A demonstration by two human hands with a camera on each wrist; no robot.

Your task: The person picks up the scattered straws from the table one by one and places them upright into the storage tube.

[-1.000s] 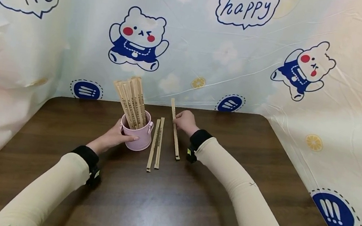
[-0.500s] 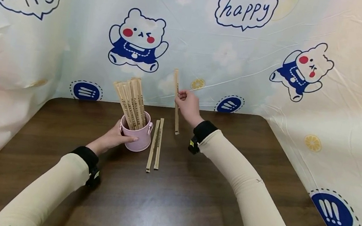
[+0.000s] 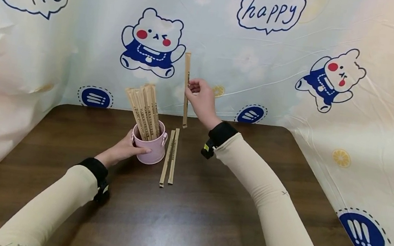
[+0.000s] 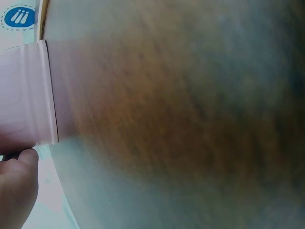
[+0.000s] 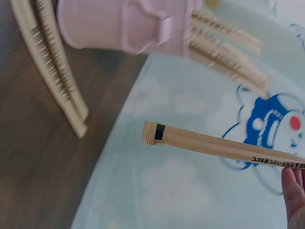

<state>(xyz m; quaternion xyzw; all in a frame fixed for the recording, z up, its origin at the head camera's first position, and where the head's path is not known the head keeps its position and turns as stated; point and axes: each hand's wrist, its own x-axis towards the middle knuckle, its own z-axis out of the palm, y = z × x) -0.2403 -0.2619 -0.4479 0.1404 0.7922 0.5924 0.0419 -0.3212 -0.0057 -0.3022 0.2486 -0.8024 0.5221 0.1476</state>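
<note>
A small pink bucket [image 3: 152, 154] stands on the table, packed with several paper-wrapped straws [image 3: 144, 112] that lean to the left. Around its near left side my left hand [image 3: 121, 150] grips it, thumb across the front; the left wrist view shows the bucket wall [image 4: 24, 95] above the fingers. Up in the air, right of the bucket, my right hand [image 3: 202, 101] pinches one paper-wrapped straw [image 3: 185, 105] held nearly upright. In the right wrist view this straw [image 5: 205, 143] has a black mark near its end. Two more wrapped straws [image 3: 173, 157] lie side by side just right of the bucket.
The brown wooden table [image 3: 185, 220] spreads out in front and to both sides. Behind it and along its sides hangs a printed curtain [image 3: 209, 26] with bears and "happy" bubbles, close to the table's back edge.
My right hand has lifted the wrapped straw off the table, raising it and shifting it left toward the bucket. The left hand, bucket and two lying straws stay put.
</note>
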